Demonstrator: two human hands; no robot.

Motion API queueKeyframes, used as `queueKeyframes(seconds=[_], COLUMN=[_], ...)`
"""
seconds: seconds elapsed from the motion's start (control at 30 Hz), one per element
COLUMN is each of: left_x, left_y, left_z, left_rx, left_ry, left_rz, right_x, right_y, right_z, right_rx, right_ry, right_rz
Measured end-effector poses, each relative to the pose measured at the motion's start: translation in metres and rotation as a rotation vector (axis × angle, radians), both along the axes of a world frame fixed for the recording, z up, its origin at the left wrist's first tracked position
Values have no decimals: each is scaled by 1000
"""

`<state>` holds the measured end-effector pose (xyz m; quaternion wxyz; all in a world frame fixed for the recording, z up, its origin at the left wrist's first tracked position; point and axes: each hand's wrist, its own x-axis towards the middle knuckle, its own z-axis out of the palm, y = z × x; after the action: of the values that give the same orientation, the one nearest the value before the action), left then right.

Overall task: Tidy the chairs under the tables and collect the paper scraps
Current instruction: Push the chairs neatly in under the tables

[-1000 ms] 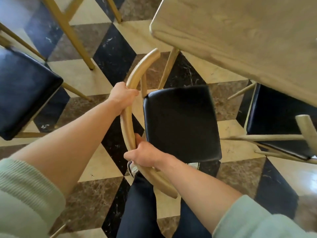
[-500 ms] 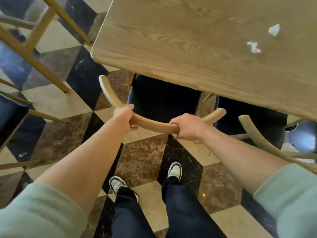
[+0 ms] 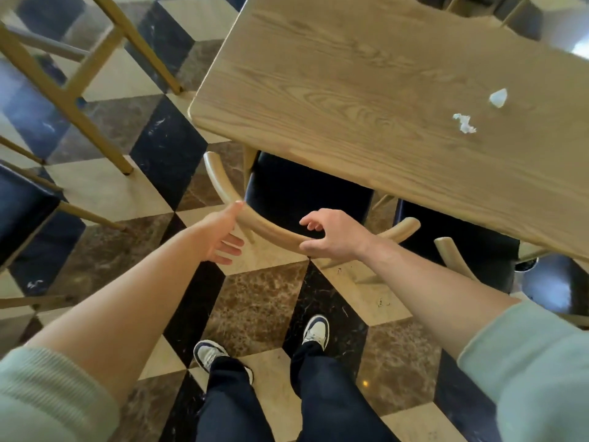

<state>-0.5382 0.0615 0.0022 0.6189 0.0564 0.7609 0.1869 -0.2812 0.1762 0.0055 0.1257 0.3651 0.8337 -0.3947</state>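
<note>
Your left hand hung open at the curved backrest of the chair, fingers spread and only the fingertip side brushing the rail's left bend; your right hand sat loosely cupped over the rail's middle, thumb beneath and fingers lifted, gripping nothing firmly. That chair's black seat lay mostly under the near edge of the table, close to its near-left corner, with the backrest standing just outside the edge. A second chair sat beside it to the right, also tucked under the near edge. Two paper scraps remained on the table toward its right side: a crumpled scrap and a smaller white scrap near each other, well apart from your hands.

Judging from that, you risked counting the chair finished while its backrest angled slightly off the table edge. A one-handed nudge at the left bend could have swung it crooked or knocked it into the neighbouring chair. Reaching across for the scraps, your sleeve could have swept the light pieces off the far side onto the checkered floor
</note>
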Motion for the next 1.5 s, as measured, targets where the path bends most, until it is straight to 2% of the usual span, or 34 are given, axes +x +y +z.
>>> queueKeyframes(seconds=[0.17,0.27,0.3,0.37,0.47,0.53,0.63,0.87,1.07,1.2,1.37,1.5], left_x=[-60,-111,-157,-189,-284,-333,-420,-585,-730,-815,-926,-1007], left_y=[-54,-86,-121,-142,-226,-264,-328,-395,-431,-433,-411,-380], left_z=[20,29,40,44,71,85,109,106,99,113,111,89], left_rx=[62,72,79,82,107,123,119,29,-75,-120,-104,-59], left_ry=[40,134,154,174,278,338,375,442,582,661,719,787], left_rz=[-37,33,103,146,315,350,481,588,568,524,400,155], right_x=[-116,-185,-241,-276,-386,-442,-539,-744,-923,-1000,-1084,-1143], right_y=[-26,-43,-67,-78,-139,-168,-218,-272,-308,-329,-324,-326], right_z=[27,37,46,54,71,79,88,53,0,-6,-4,-17], right_rx=[65,59,80,77,21,-29,-39,-49,-201,-295,-355,-384], right_ry=[115,134,139,138,183,222,265,245,256,239,200,175], right_rz=[-33,31,99,117,191,215,319,495,522,516,466,323])
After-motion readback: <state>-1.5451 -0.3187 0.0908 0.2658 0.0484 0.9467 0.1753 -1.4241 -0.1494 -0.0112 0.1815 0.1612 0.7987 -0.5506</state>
